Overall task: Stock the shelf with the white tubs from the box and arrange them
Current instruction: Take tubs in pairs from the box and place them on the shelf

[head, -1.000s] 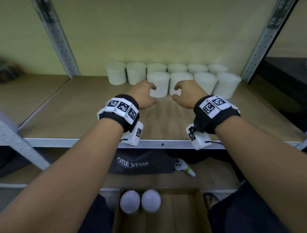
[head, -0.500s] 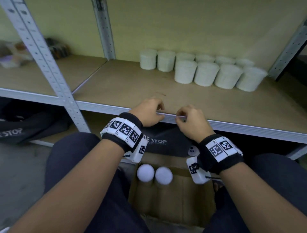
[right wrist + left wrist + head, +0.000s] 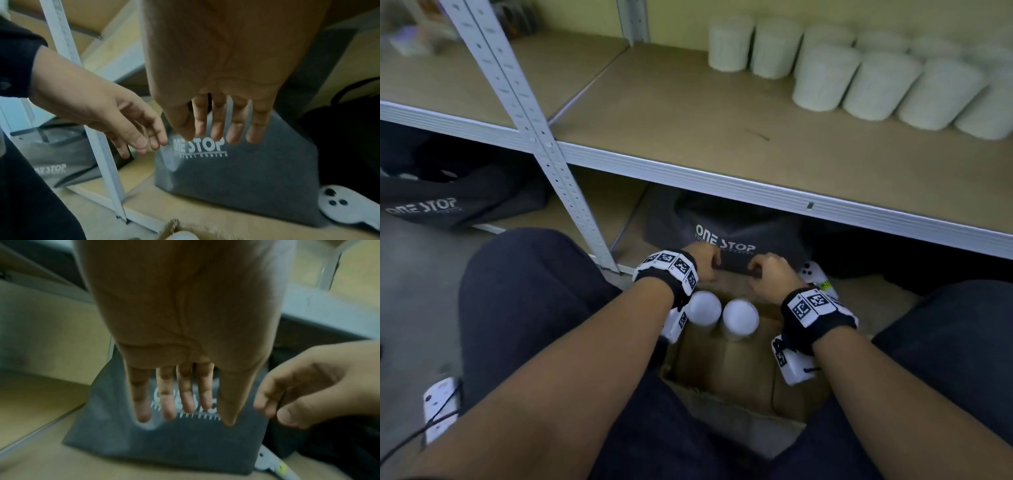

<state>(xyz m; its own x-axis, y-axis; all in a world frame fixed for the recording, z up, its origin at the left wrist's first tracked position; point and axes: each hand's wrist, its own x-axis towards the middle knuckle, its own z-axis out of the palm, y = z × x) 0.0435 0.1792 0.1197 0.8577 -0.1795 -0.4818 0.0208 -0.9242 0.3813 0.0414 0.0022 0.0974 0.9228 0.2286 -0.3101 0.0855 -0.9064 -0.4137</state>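
Note:
Two white tubs (image 3: 703, 308) (image 3: 740, 317) stand side by side at the far end of the open cardboard box (image 3: 743, 380) between my knees. Several more white tubs (image 3: 822, 77) stand in two rows at the back right of the shelf (image 3: 688, 113). My left hand (image 3: 703, 262) and right hand (image 3: 765, 272) hover close together over the box's far edge, just beyond the two tubs, both empty. The wrist views show the left hand's fingers (image 3: 185, 399) and the right hand's fingers (image 3: 218, 128) stretched out and relaxed, holding nothing.
A grey "ONE STOP" bag (image 3: 726, 236) lies under the shelf right behind the box, with a white controller (image 3: 820, 279) beside it. A metal shelf upright (image 3: 530, 137) stands to the left, a second grey bag (image 3: 431, 205) behind it. Another white device (image 3: 440, 406) lies on the floor.
Both hands have come off the shelf's front edge and dropped to the far rim of the box. My view has tilted down and the shelf tubs stay where they were.

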